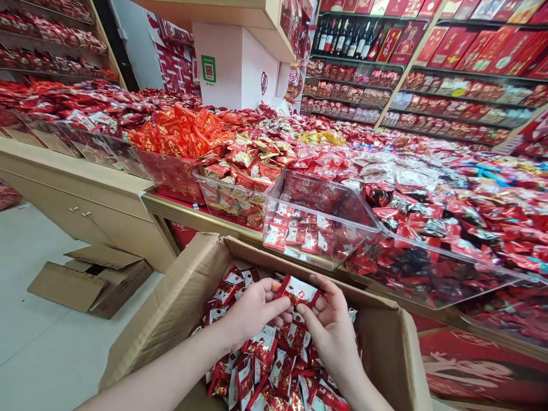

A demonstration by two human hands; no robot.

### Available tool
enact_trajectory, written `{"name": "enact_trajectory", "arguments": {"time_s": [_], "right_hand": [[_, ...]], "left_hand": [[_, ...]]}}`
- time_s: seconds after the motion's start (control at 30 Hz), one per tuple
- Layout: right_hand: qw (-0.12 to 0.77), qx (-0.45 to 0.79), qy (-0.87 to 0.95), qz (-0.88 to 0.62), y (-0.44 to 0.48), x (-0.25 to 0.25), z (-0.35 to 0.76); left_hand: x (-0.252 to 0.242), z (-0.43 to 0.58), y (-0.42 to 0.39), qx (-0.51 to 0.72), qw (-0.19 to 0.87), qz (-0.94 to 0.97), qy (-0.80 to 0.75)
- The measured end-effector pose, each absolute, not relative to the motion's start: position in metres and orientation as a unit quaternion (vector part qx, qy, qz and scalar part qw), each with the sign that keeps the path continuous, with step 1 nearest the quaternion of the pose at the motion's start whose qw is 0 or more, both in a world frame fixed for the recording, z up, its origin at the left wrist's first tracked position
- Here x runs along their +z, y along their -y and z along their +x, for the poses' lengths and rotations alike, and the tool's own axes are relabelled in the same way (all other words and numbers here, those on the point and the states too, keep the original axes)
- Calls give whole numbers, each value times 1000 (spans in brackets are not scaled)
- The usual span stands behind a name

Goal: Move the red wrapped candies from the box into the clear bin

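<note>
Between my two hands is a red and white candy packet (298, 290), held up over an open cardboard box (165, 311). My left hand (261, 308) pinches its left end between thumb and fingers. At the packet's right side, my right hand (329, 319) grips it with the thumb in front and fingers behind. Below, the box holds many loose candy packets (261, 345) of the same red and white look. Just beyond the box stands a clear plastic bin (319, 220) with a thin layer of similar packets at its bottom.
Left of that bin are a bin of durian candies (240, 200) and one of orange-red packets (175, 171). Dark red packets fill a bin (436, 257) on the right. A flattened-open carton (98, 279) lies on the floor. Wall shelves (355, 68) hold bottles and boxes.
</note>
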State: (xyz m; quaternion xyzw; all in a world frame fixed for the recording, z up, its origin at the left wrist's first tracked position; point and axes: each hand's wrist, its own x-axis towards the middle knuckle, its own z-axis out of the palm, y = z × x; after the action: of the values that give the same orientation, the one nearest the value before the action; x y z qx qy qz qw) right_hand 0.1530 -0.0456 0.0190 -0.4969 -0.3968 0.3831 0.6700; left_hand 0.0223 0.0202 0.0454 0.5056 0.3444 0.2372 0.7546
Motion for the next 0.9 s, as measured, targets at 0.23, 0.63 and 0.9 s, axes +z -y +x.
{"name": "enact_trajectory", "arguments": {"time_s": [0.23,0.63,0.9], "right_hand": [[582,476,345,-562,45,28,157],[581,593,297,-472,47,42,169],[481,469,505,-542,50,33,176]], "left_hand": [[42,19,-24,242,774,453,-371],[47,18,-22,191,800,473,-317],[50,10,-23,174,769,524,-321]]}}
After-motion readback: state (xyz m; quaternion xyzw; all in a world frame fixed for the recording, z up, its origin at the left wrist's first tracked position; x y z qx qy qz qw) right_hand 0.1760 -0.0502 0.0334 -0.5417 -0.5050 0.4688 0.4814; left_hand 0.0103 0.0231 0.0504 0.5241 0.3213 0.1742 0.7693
